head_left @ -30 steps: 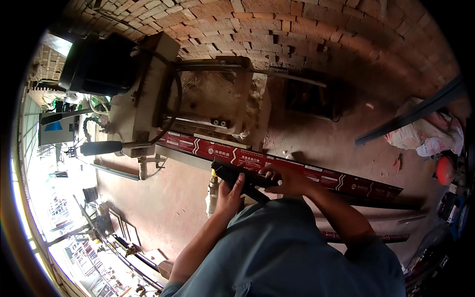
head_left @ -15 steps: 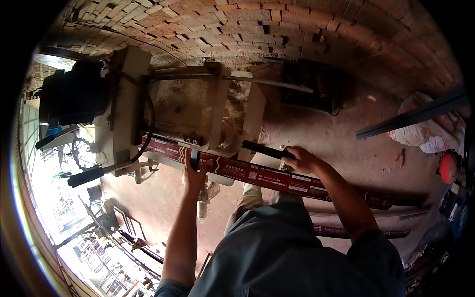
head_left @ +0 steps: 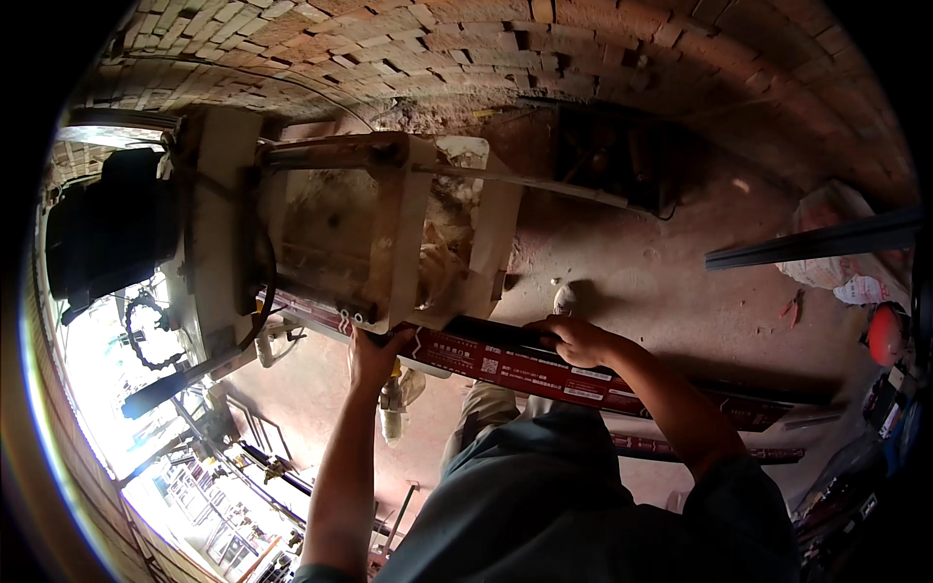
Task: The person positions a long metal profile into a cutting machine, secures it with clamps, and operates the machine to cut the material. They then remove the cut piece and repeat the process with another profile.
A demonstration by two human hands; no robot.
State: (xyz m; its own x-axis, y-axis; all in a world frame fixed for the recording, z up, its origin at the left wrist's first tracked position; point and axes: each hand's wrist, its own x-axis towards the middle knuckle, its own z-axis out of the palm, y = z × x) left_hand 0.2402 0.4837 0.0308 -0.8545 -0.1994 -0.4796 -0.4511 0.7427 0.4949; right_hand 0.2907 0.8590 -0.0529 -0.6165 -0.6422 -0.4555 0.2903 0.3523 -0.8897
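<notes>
A long, straight profile in dark red printed film (head_left: 496, 363) runs across in front of me, its left end under the machine. My left hand (head_left: 375, 358) is closed around the profile beside the machine's near corner, with part of the fingers hidden. My right hand (head_left: 580, 343) is closed on a short black bar (head_left: 491, 332), which lies along the profile's far edge. Just beyond my left hand stands the dusty machine (head_left: 403, 233), with a pale frame and an open, dirt-covered bed. A black motor (head_left: 112, 228) sits at its left.
A dark bar (head_left: 816, 251) juts in from the right over a white sack (head_left: 846, 277). Another red-filmed profile (head_left: 700, 450) lies lower right. A dark box (head_left: 617, 160) stands by the brick wall (head_left: 466, 49). A black-handled lever (head_left: 155, 396) sticks out lower left.
The black bar in my right hand has come down from a raised slant to lie along the red profile. My left hand has shifted slightly, and its dark upright piece no longer shows.
</notes>
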